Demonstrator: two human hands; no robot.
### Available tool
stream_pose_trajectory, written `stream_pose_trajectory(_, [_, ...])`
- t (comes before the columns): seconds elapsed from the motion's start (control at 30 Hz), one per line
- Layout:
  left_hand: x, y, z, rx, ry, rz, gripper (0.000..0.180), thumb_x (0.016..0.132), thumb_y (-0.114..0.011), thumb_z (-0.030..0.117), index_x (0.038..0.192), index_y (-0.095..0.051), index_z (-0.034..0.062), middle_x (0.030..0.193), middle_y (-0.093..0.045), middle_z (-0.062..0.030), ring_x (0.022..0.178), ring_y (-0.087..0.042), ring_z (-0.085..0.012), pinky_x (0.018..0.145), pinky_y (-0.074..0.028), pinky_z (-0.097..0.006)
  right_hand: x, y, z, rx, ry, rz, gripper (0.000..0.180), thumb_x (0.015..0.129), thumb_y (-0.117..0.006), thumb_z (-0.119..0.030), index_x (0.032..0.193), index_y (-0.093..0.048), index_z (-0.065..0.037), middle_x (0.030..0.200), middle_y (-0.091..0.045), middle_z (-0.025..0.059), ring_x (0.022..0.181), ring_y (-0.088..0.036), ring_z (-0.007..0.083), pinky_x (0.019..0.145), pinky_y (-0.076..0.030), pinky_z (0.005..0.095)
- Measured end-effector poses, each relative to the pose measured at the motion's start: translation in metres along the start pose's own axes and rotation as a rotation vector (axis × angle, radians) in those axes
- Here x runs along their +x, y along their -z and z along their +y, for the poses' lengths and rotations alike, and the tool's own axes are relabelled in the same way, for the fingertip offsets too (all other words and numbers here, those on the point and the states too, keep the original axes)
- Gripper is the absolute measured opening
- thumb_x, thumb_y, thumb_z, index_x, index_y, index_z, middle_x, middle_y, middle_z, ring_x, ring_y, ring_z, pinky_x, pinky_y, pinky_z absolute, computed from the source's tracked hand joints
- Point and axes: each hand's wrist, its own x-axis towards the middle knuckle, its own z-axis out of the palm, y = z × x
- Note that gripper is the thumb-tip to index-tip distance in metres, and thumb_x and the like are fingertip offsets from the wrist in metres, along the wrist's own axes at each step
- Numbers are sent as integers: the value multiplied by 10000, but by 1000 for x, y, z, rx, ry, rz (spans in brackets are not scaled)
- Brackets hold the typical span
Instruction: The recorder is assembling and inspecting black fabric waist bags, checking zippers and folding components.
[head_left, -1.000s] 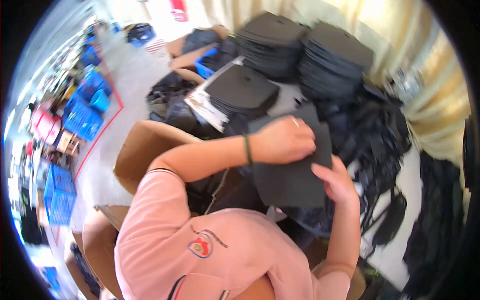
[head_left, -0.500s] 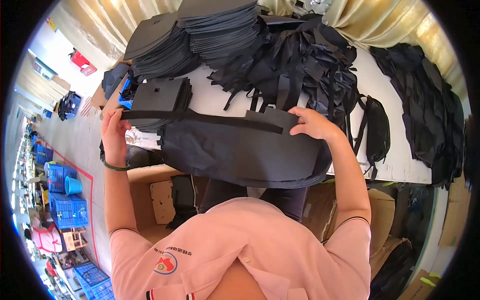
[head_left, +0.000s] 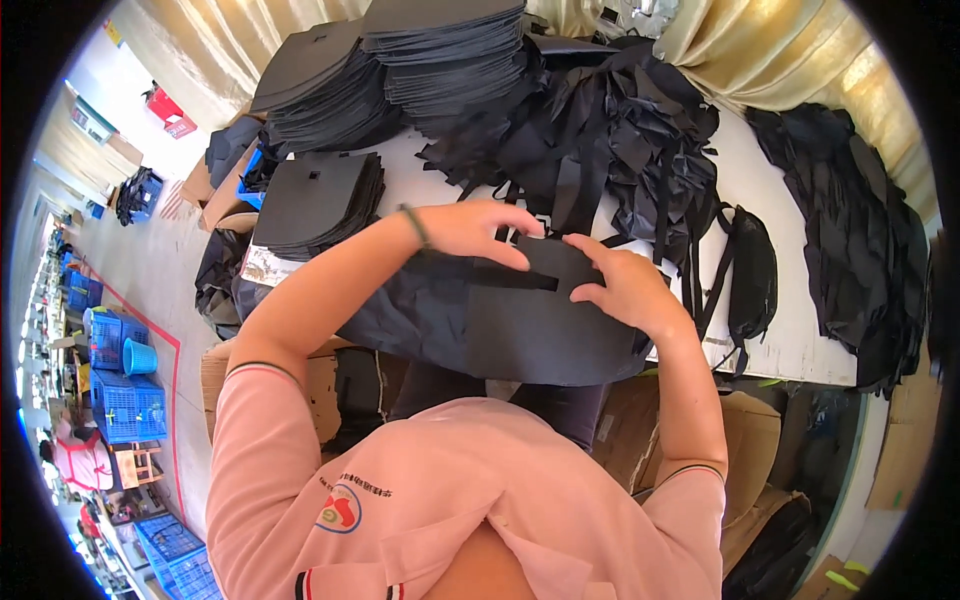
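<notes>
A flat black panel (head_left: 560,335) lies along the table's near edge, over a larger dark fabric piece (head_left: 395,305) on its left. My left hand (head_left: 465,228) reaches across to the panel's far edge, its thumb and forefinger spread apart over it. Facing it, my right hand (head_left: 630,285) grips the panel's far right corner, thumb on top; its other fingers are hidden. Between the two hands the dark end of a strap (head_left: 540,283) rests on the panel. My left forearm hides part of the fabric.
Stacks of black panels (head_left: 445,45) stand at the back, with a smaller stack (head_left: 310,195) at left. A heap of black straps and pieces (head_left: 640,130) covers the middle. A black pouch (head_left: 752,270) lies at right on the white table (head_left: 800,335). Cardboard boxes (head_left: 750,440) stand below.
My left hand has let go of the strap's left end and moved right, close to my right hand. My right hand has shifted slightly nearer, still at the panel's corner.
</notes>
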Motion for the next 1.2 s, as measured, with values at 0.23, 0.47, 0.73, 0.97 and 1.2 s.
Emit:
stream_pose_trajectory(0.23, [53, -13, 0, -113, 140, -347, 565, 734, -799, 123, 1244, -580, 16, 1127, -658, -110, 1020, -620, -222, 898, -486, -329, -11, 4, -13, -106, 75, 92, 678, 742, -768, -180, 1349, -469, -132, 938, -692, 171, 875, -664, 355, 748, -511, 439])
stream_pose_trajectory(0.47, [60, -22, -7, -143, 178, -290, 560, 697, -784, -22, 1223, -596, 19, 1111, -677, -70, 985, -630, -164, 909, -491, -301, -12, -9, -6, -202, 89, 145, 652, 750, -753, -145, 1331, -460, -115, 874, -692, 136, 808, -679, 326, 697, -514, 421])
stream_pose_trajectory(0.73, [59, -21, -9, -190, 165, -281, 571, 698, -784, -19, 1230, -580, 10, 1118, -663, -58, 1024, -601, -158, 918, -480, -308, -9, -19, -11, -350, 116, 272, 630, 751, -751, -132, 1309, -459, -113, 782, -673, 108, 707, -683, 292, 668, -519, 388])
stream_pose_trajectory(0.97, [39, -50, 26, 663, -320, 380, 736, 674, -813, 273, 1287, -494, 21, 1282, -531, -196, 1217, -497, -364, 1035, -402, -428, -8, -23, 27, -302, 27, 351, 676, 719, -787, -185, 1319, -482, -121, 931, -644, 149, 843, -647, 357, 724, -517, 442])
stream_pose_trajectory(1.2, [-9, -126, -25, 735, -239, 29, 943, 744, -702, 549, 1499, -322, 130, 1564, -246, -173, 1459, -198, -356, 1163, -139, -575, 107, 5, 83, 485, 17, 283, 363, 803, -744, -196, 1117, -661, -35, 1089, -669, 118, 944, -654, 244, 817, -511, 355])
